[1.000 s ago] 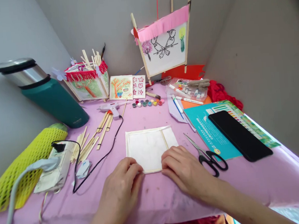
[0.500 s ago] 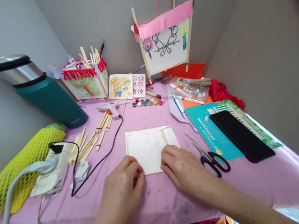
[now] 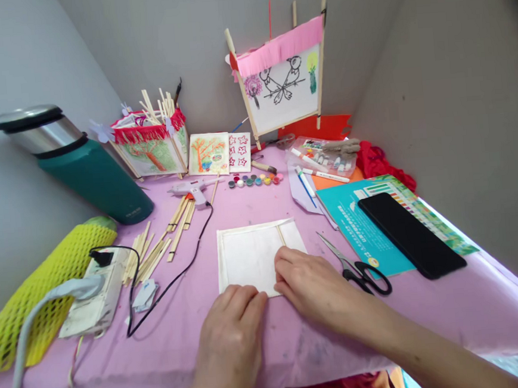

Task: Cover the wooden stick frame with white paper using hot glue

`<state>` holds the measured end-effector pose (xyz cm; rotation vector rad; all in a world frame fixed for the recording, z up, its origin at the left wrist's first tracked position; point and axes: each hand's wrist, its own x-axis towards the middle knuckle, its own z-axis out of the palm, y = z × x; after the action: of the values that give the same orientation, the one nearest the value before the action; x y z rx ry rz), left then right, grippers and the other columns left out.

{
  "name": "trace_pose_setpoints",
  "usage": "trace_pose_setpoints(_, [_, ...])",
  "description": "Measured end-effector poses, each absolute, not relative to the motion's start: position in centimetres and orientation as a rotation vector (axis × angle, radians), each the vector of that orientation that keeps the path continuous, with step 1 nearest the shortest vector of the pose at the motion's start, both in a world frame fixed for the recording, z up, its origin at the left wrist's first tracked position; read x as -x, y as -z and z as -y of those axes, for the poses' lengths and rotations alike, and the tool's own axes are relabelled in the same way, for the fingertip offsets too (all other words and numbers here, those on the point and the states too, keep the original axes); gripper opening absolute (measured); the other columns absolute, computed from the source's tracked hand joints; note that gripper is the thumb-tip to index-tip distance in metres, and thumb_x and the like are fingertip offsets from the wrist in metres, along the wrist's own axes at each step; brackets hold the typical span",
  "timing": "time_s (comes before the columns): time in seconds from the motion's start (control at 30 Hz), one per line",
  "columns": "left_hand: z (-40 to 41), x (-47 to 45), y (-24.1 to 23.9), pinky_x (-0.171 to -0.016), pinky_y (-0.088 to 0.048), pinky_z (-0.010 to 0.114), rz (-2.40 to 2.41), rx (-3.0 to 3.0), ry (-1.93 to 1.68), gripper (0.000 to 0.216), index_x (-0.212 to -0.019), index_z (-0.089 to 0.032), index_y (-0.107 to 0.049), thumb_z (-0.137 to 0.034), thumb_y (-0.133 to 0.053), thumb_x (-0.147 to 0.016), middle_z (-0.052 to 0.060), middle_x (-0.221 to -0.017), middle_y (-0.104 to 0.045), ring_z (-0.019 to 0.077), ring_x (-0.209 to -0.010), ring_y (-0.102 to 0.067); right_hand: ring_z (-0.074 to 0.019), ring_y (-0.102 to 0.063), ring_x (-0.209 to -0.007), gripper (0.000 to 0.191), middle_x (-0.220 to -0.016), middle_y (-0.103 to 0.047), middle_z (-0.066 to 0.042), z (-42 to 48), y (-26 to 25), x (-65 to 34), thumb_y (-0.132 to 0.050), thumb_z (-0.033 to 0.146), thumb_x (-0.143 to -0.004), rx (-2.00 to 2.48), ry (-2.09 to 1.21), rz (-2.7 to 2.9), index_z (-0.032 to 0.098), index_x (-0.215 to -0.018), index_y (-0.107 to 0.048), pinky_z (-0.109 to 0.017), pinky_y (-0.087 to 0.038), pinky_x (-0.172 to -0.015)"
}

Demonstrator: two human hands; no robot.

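1. Soft, even pushes along the near edge seemed the best way to do this part – hard ones might have bent the white sheet (image 3: 246, 258) or its thin stick (image 3: 281, 235).
2. Using two hands probably helped, so the sheet would lie flat and not slide on the purple cloth (image 3: 260, 203).
3. The stick was best left straight (its near end was hidden under the right hand (image 3: 308, 280), so I couldn't check it).
4. The sheet lay on the cloth, mostly past the fingertips of both hands.
5. The left hand (image 3: 234, 333) was at the near left corner, fingers side by side. I couldn't tell if it pinched or just pressed.
6. The right hand was over the sheet's near right part, fingers bent and thumb tucked close – I couldn't see what they gripped.
7. The scissors (image 3: 348, 265) lay just beside the right wrist, so bumping them seemed easy.
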<state>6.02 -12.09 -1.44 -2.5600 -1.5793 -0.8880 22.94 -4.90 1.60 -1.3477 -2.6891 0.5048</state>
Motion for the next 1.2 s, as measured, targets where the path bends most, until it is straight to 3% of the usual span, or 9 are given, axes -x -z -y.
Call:
trace_pose_setpoints(0.17, [12.3,-6.8,2.5,-0.070,-0.050,0.041,1.602,2.495,0.781,0.022,-0.102,-0.011,-0.060,-0.003,-0.047,-0.086,0.011,-0.091,-0.062,0.0233,-0.082,-0.052,-0.0175,-0.059,-0.077,0.010,-0.087,-0.062,-0.005,4.1,-1.6,-23.5,-0.056,0.014,-0.086,1.344,-0.662,2.543,0.015,-0.079,-0.062,-0.029,-0.042,-0.068])
trace_pose_setpoints(0.27, [12.3,-6.8,2.7,-0.068,-0.049,0.041,1.603,2.481,0.773,0.023,-0.101,-0.010,-0.060,-0.001,-0.047,-0.085,0.010,-0.091,-0.061,0.0233,-0.082,-0.051,-0.0146,-0.060,-0.077,0.015,-0.087,-0.065,-0.002,3.0,-2.0,-25.1,-0.048,0.021,-0.093,1.264,-1.006,2.172,0.018,-0.093,-0.063,-0.026,-0.044,-0.069])
trace_pose_setpoints(0.33, [12.2,-6.8,2.8,-0.069,-0.049,0.041,1.608,2.479,0.765,0.024,-0.102,-0.010,-0.061,-0.001,-0.048,-0.084,0.010,-0.091,-0.061,0.0231,-0.082,-0.051,-0.0139,-0.061,-0.081,0.017,-0.092,-0.066,-0.001,2.7,-2.3,-26.6,-0.046,0.024,-0.094,1.197,-1.068,2.017,0.020,-0.100,-0.062,-0.026,-0.045,-0.072])
trace_pose_setpoints(0.47, [12.1,-6.8,2.9,-0.069,-0.050,0.040,1.585,2.476,0.733,0.025,-0.104,-0.010,-0.062,-0.002,-0.052,-0.082,0.010,-0.091,-0.059,0.0231,-0.081,-0.050,-0.0145,-0.057,-0.084,0.005,-0.095,-0.063,-0.001,3.9,-2.3,-28.8,-0.060,0.022,-0.087,1.127,-0.919,2.220,0.021,-0.092,-0.063,-0.027,-0.042,-0.076])
trace_pose_setpoints(0.57, [12.1,-6.9,2.9,-0.066,-0.050,0.040,1.554,2.473,0.670,0.030,-0.108,-0.009,-0.062,-0.003,-0.053,-0.080,0.011,-0.090,-0.058,0.0234,-0.080,-0.050,-0.0154,-0.053,-0.080,0.009,-0.090,-0.061,-0.001,5.1,-1.3,-29.0,-0.066,0.021,-0.083,1.210,-0.759,2.331,0.019,-0.088,-0.060,-0.028,-0.040,-0.071])
trace_pose_setpoints(0.77, [12.4,-7.2,2.5,-0.066,-0.050,0.042,1.492,2.475,0.470,0.042,-0.125,-0.018,-0.057,-0.012,-0.055,-0.084,0.011,-0.093,-0.054,0.0252,-0.082,-0.049,-0.0159,-0.051,-0.076,0.014,-0.079,-0.059,0.000,5.7,0.3,-27.9,-0.053,0.015,-0.091,1.288,-0.583,2.382,0.018,-0.077,-0.053,-0.031,-0.035,-0.073])
trace_pose_setpoints(0.97, [12.2,-7.4,2.2,-0.065,-0.050,0.040,1.527,2.514,0.391,0.038,-0.124,-0.022,-0.058,-0.027,-0.059,-0.086,0.009,-0.092,-0.054,0.0242,-0.080,-0.049,-0.0190,-0.051,-0.074,0.014,-0.078,-0.059,-0.004,5.9,0.0,-27.2,-0.053,0.015,-0.090,1.447,-0.332,2.393,0.016,-0.076,-0.056,-0.034,-0.034,-0.072])
trace_pose_setpoints(1.2, [11.9,-7.5,2.2,-0.067,-0.048,0.041,1.567,2.539,0.474,0.037,-0.123,-0.020,-0.059,-0.024,-0.057,-0.087,0.010,-0.093,-0.054,0.0237,-0.081,-0.047,-0.0189,-0.047,-0.078,0.015,-0.084,-0.061,-0.003,7.6,1.0,-26.6,-0.049,0.015,-0.093,1.023,-0.204,2.400,0.019,-0.088,-0.062,-0.036,-0.029,-0.074])
